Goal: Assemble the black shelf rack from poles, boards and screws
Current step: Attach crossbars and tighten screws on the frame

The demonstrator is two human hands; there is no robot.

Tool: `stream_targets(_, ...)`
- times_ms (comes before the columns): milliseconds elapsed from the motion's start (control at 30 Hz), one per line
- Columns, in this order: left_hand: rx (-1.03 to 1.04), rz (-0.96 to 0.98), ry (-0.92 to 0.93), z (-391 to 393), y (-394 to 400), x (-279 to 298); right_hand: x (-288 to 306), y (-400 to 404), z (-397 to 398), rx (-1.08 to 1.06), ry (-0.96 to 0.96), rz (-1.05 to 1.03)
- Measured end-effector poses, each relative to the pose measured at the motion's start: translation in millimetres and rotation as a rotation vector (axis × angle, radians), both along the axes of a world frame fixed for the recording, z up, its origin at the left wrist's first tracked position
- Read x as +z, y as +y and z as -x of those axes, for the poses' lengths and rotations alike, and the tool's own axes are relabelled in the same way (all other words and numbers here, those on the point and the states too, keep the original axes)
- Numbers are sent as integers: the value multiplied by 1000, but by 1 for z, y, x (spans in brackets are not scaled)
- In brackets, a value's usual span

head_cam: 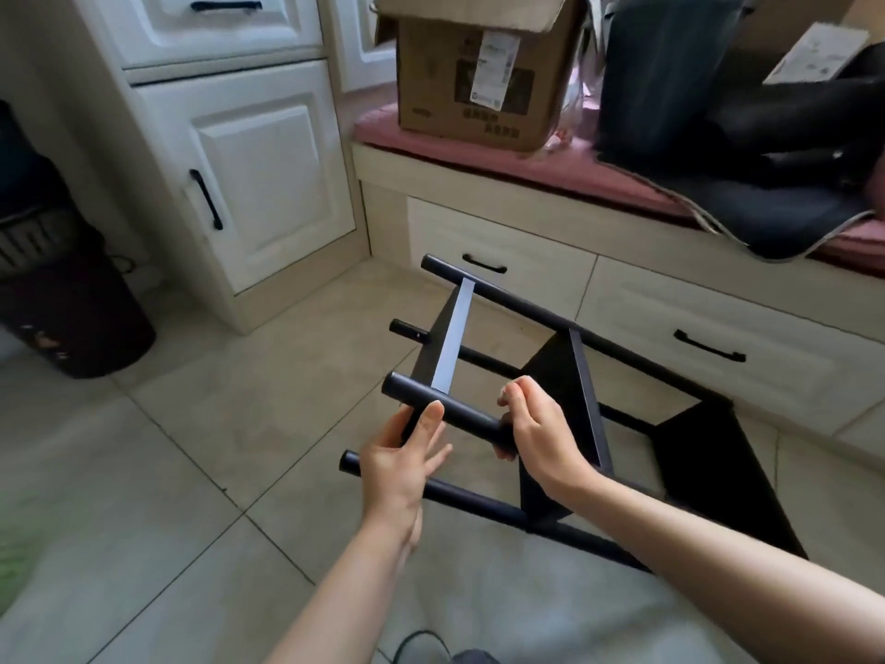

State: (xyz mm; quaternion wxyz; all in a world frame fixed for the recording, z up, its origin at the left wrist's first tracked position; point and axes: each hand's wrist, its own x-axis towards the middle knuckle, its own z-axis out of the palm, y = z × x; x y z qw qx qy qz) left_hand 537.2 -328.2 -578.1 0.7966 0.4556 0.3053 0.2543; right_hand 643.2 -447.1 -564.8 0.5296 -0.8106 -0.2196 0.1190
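The left hand lies loose-fingered against a round black metal pole — the right hand has its grip clamped on that pole of the tipped black shelf rack on the tiled floor.

Matt black poles, smooth black boards, glossy tiled floor, corrugated cardboard box

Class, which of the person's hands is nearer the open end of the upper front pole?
Left. The left hand touches the upper front pole just below its open end; the right hand grips it farther along.
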Motion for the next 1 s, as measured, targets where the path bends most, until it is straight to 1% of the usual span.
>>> stream_targets(233, -42, 83, 137, 13, 15, -54, -53, 8, -4, 84, -65, 183)
stream_targets(467, -144, 42, 317, 32, 31, -91, -88, 6, 1, 195, -124, 329)
stream_targets(667, -174, -3, 404, 44, 46, -107, -104, 7, 8, 273, -74, 395)
stream_targets(867, -232, -311, 531, 49, 62, -113, -117, 8, 9, 294, -69, 404)
stream_targets(933, -286, -386, 519, 47, 68, -113, -120, 7, 8, 309, -62, 419)
stream_targets(1000, -380, -522, 566, 43, 73, -113, -123, 4, 8, 327, -38, 431)
